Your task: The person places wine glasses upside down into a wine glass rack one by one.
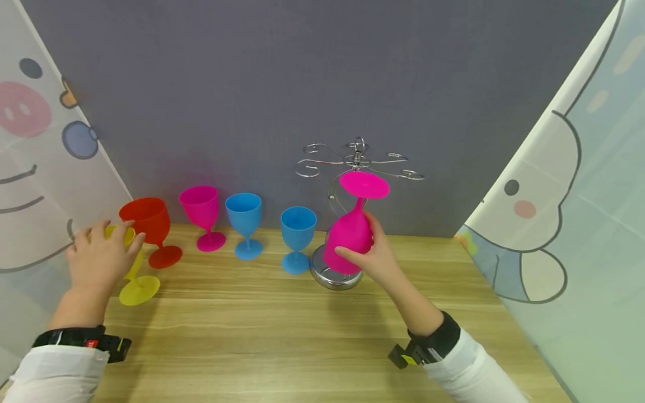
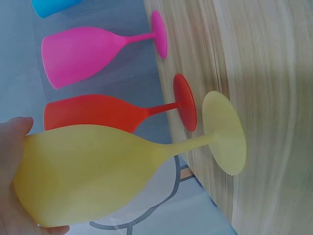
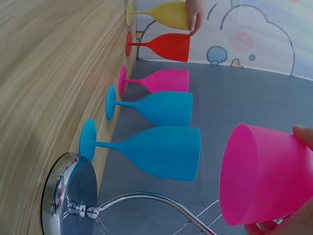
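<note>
My right hand [image 1: 380, 254] grips a pink goblet [image 1: 350, 235] round its bowl. It is upside down, foot up, in front of the chrome stemware rack [image 1: 356, 161], and its bowl overlaps the rack's round base [image 1: 336, 282] in the head view. Over at the far left, my left hand [image 1: 103, 254] holds a yellow goblet [image 2: 93, 171] by the rim from above, thumb and fingers on either side. That goblet is upright with its foot [image 1: 139, 290] on the table. Close behind it stands a red goblet [image 1: 153, 224].
Right of the red goblet, a second pink goblet [image 1: 201, 207] and two blue goblets [image 1: 244, 215] stand upright in a row on the wooden table [image 1: 242, 336]. The nearer blue goblet [image 1: 298, 229] is beside the rack's base. A grey panel [image 1: 252, 101] rises behind them.
</note>
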{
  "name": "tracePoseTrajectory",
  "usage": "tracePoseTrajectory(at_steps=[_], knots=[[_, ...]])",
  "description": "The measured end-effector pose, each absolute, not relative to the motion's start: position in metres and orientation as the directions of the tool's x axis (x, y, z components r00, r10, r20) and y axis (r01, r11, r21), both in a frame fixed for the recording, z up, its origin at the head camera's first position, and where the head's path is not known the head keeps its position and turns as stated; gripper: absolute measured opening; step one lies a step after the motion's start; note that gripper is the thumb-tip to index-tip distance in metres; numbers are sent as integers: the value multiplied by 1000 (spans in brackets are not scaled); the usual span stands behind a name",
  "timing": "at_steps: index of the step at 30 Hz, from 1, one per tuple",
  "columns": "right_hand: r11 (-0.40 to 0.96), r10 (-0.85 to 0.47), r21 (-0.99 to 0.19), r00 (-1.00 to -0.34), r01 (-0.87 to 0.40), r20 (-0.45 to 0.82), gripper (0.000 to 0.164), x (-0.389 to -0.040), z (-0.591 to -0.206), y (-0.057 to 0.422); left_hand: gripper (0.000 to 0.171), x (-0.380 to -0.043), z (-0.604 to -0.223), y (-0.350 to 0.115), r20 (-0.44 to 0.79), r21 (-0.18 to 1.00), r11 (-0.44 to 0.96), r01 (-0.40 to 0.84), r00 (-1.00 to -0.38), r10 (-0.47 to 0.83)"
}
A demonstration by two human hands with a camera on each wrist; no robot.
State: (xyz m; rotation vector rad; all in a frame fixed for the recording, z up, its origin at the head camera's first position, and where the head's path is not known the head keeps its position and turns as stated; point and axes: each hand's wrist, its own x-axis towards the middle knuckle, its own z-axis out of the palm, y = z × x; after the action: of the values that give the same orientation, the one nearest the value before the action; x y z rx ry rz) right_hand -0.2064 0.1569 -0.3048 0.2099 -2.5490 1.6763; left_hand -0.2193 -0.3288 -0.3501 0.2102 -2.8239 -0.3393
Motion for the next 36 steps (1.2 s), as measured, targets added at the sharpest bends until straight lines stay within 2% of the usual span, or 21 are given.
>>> tracePoseTrajectory(at_steps=[26, 36], knots=[[385, -79, -902, -981, -195, 178, 90, -205, -310, 165, 56, -219, -351, -325, 298, 222, 965, -139, -933, -203], [408, -127, -877, -967, -254, 221, 89, -205, -311, 166, 56, -218, -351, -326, 276, 225, 963, -150, -938, -211]])
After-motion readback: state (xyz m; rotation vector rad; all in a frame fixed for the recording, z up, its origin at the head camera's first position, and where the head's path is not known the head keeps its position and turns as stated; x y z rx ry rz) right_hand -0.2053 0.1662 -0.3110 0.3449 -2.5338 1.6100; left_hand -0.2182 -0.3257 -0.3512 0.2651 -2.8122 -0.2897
